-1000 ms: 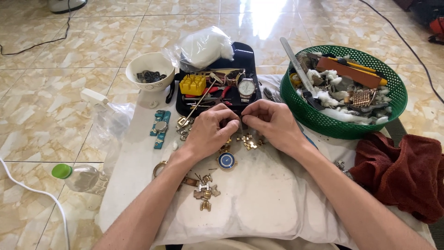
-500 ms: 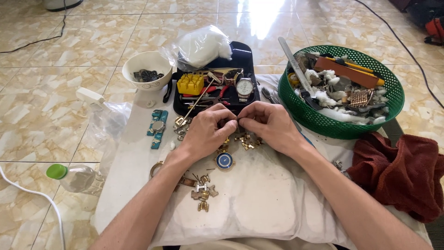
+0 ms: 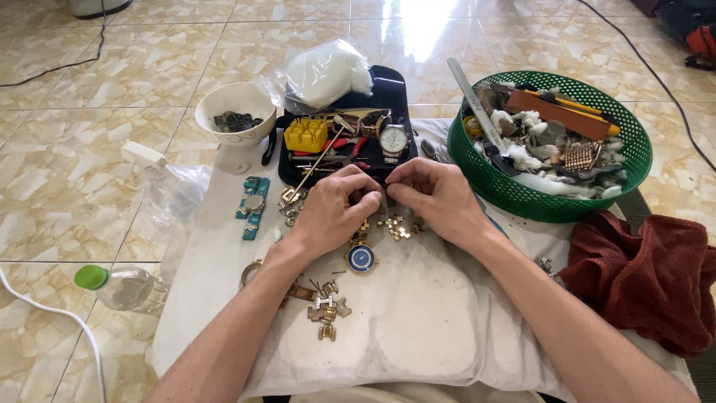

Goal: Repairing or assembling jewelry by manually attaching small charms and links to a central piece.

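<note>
Left hand [image 3: 335,205] and right hand [image 3: 436,198] meet fingertip to fingertip, pinching a small gold watch-band piece [image 3: 373,201]. Blue-dial watch [image 3: 362,259] just below them; black tray [image 3: 395,93] just beyond

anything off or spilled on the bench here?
Nothing spilled or broken. Loose gold band links lie scattered on the white cloth, and a blue-dial watch head sits bandless below the left hand and right hand, which pinch something small I can't make out. The green basket is piled untidily.
</note>
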